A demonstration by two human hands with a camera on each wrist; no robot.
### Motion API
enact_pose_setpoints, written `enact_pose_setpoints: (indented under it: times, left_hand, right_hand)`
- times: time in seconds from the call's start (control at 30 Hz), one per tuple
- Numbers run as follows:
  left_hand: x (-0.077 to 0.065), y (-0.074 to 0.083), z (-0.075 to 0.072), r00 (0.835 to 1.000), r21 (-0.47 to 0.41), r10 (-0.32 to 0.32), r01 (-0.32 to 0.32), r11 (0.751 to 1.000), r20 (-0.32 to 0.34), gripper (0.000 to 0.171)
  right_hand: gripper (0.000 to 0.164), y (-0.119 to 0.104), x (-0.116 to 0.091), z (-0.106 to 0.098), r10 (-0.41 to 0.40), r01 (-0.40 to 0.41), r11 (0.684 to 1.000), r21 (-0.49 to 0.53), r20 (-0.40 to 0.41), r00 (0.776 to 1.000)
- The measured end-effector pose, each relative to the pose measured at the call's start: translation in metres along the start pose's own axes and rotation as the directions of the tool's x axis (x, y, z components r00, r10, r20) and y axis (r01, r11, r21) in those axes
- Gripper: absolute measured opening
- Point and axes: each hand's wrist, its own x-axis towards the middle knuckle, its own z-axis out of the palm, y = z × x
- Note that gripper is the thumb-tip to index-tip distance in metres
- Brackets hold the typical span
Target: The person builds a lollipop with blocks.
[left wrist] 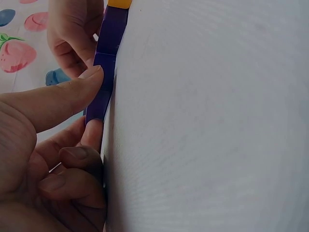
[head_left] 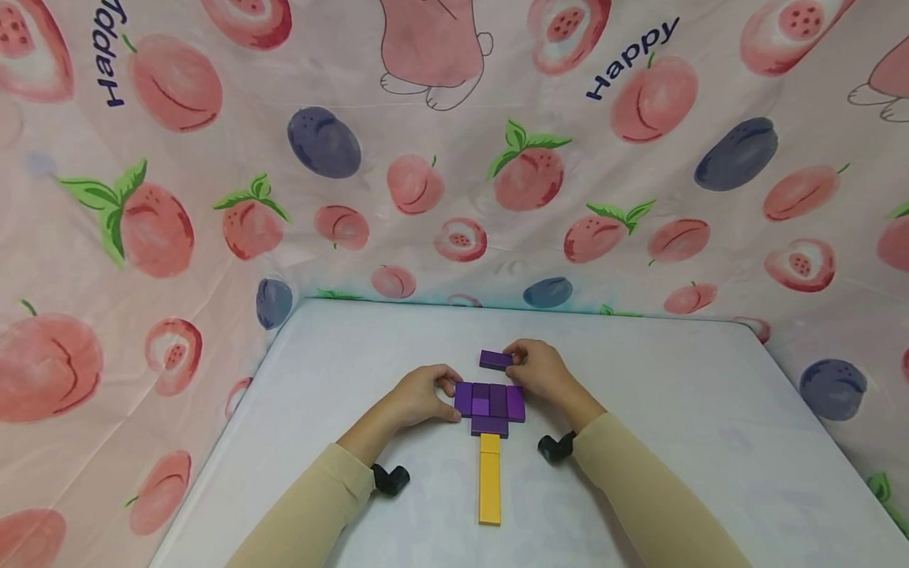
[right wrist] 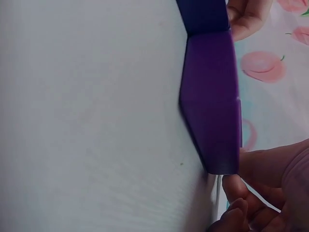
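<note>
Several purple rectangular blocks stand side by side in a row on the white table. My left hand holds the leftmost purple block, thumb at its near corner and fingers at its far corner. Behind the row, my right hand pinches the right end of a separate dark purple block, which lies crosswise, apart from the row. Another purple block sits crosswise against the row's near side. Below it runs a yellow strip made of a short and a long piece. The left wrist view shows the left thumb against purple block sides.
The white table stretches around the blocks on all sides. A pink fruit-print cloth hangs behind and at the sides of the table. Dark wrist cameras stick out beside the left sleeve and the right sleeve.
</note>
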Motion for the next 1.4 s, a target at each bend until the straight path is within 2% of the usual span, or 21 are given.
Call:
enact_pose_setpoints:
  times: [0.3, 0.83, 1.4]
  left_hand:
    - [0.0, 0.001, -0.001, 1.0, -0.021, 0.011, -0.011, 1.0, 0.007, 0.059]
    - [-0.001, 0.002, -0.001, 1.0, -0.022, -0.009, 0.009, 1.0, 0.002, 0.059]
    - [-0.001, 0.002, -0.001, 1.0, -0.027, 0.001, -0.001, 1.0, 0.003, 0.059]
  right_hand:
    - [0.031, 0.002, -0.003, -0.001, -0.009, 0.007, 0.998, 0.059, 0.019, 1.0]
    - [0.029, -0.002, -0.009, 0.001, -0.008, 0.004, 0.996, 0.089, 0.05, 0.999]
    - [0.026, -0.002, -0.008, 0.001, -0.032, 0.026, 0.998, 0.062, 0.098, 0.995]
